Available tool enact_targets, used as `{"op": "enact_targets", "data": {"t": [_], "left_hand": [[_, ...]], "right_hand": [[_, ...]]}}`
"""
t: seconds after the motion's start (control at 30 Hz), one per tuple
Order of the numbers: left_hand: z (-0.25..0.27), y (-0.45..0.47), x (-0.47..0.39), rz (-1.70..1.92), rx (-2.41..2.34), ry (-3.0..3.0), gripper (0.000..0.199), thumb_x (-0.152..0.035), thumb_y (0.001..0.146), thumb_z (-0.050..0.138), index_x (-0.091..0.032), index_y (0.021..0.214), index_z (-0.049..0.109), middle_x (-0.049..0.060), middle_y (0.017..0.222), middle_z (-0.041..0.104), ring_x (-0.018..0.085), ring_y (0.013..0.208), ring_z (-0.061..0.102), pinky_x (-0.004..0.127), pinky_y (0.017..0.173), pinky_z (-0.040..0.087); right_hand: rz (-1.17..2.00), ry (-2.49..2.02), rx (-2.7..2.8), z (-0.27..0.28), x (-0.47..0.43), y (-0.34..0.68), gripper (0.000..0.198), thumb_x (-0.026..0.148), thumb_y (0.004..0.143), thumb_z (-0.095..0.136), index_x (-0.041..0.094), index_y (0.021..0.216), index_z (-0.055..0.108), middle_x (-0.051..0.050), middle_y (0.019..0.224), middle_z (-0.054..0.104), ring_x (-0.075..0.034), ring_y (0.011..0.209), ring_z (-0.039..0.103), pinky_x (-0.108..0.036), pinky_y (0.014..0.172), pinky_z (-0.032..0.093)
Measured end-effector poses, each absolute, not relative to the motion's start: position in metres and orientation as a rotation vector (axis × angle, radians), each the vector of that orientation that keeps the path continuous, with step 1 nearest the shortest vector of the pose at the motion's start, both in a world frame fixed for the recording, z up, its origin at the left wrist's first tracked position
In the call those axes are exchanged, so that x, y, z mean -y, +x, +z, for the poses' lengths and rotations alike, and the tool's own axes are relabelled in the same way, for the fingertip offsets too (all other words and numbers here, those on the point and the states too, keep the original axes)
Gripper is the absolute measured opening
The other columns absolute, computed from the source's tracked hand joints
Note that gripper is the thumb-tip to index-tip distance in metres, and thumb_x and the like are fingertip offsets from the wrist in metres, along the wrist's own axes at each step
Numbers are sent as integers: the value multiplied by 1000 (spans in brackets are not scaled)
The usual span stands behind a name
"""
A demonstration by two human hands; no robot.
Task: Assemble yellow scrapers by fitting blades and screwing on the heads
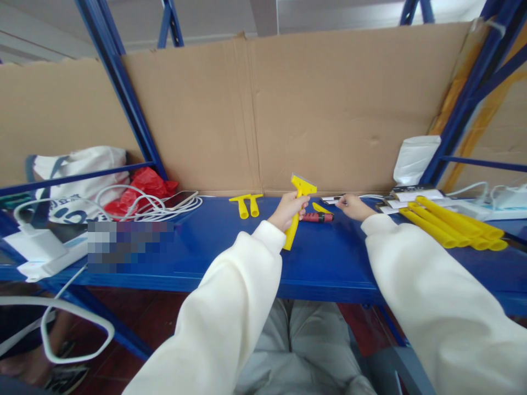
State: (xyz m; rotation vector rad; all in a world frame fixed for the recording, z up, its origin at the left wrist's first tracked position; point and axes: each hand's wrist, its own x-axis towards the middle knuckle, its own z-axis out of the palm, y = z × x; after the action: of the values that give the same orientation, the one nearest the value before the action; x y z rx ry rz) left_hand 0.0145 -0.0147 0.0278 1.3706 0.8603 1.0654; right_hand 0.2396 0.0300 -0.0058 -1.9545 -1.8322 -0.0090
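My left hand (288,210) is wrapped round the handle of a yellow scraper (292,233), its wide head tilted up at the top. My right hand (353,207) is closed in a pinch just above the shelf; whatever its fingertips hold is too small to make out. Between the hands lie a red and black screwdriver (319,217) and a flat, pointed yellow piece (321,208). Left of my left hand, two short yellow T-shaped scraper parts (244,207) rest side by side near the cardboard.
Several yellow tubes (448,222) are stacked at the right, by a white pouch (415,159). White cables (181,206), a red plastic bag (144,186), a tote bag (82,181) and a charger (37,241) occupy the left. Cardboard (329,109) backs the blue shelf (247,258).
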Motion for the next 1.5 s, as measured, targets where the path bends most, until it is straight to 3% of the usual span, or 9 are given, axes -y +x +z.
{"op": "enact_targets", "data": {"t": [0.13, 0.33, 1.0, 1.13, 1.3, 1.5], "left_hand": [[22, 17, 12, 881, -925, 1284, 23, -2, 85, 47, -17, 67, 45, -7, 48, 43, 3, 35, 34, 15, 37, 26], [21, 20, 13, 813, -967, 1256, 25, 0, 84, 45, -15, 64, 47, -6, 45, 43, 4, 35, 35, 17, 38, 27], [16, 21, 8, 787, -903, 1233, 22, -1, 83, 49, -14, 66, 49, -4, 47, 46, 4, 36, 37, 16, 39, 28], [15, 20, 5, 776, -871, 1215, 20, -2, 84, 47, -14, 68, 51, -5, 47, 46, 4, 37, 37, 15, 38, 28], [16, 18, 5, 789, -794, 1188, 23, -2, 86, 44, -15, 68, 49, -5, 47, 44, 4, 36, 36, 15, 37, 29], [18, 16, 4, 812, -675, 1157, 21, -2, 86, 43, -15, 70, 50, -6, 47, 44, 4, 35, 36, 15, 36, 30]], "right_hand": [[22, -1658, 1889, -7, -28, 226, 15, 27, 85, 54, 18, 83, 66, -10, 95, 70, -22, 95, 63, -34, 89, 46], [-20, -1392, 1980, -6, -23, 206, 13, 30, 82, 54, 21, 74, 61, -9, 92, 68, -25, 96, 61, -41, 92, 45], [3, -1234, 1957, -13, -24, 197, 15, 32, 79, 59, 22, 69, 58, -8, 84, 64, -25, 92, 59, -44, 91, 43], [61, -1262, 1817, -20, -29, 199, 21, 42, 77, 63, 21, 78, 59, -8, 93, 65, -26, 96, 59, -46, 94, 43], [256, -1330, 1634, -22, -28, 201, 44, 56, 72, 68, 20, 96, 60, -11, 111, 64, -26, 108, 58, -46, 100, 43], [632, -1223, 1663, -12, -17, 191, 50, 63, 79, 56, 18, 102, 63, -11, 112, 68, -24, 108, 61, -40, 99, 45]]}}
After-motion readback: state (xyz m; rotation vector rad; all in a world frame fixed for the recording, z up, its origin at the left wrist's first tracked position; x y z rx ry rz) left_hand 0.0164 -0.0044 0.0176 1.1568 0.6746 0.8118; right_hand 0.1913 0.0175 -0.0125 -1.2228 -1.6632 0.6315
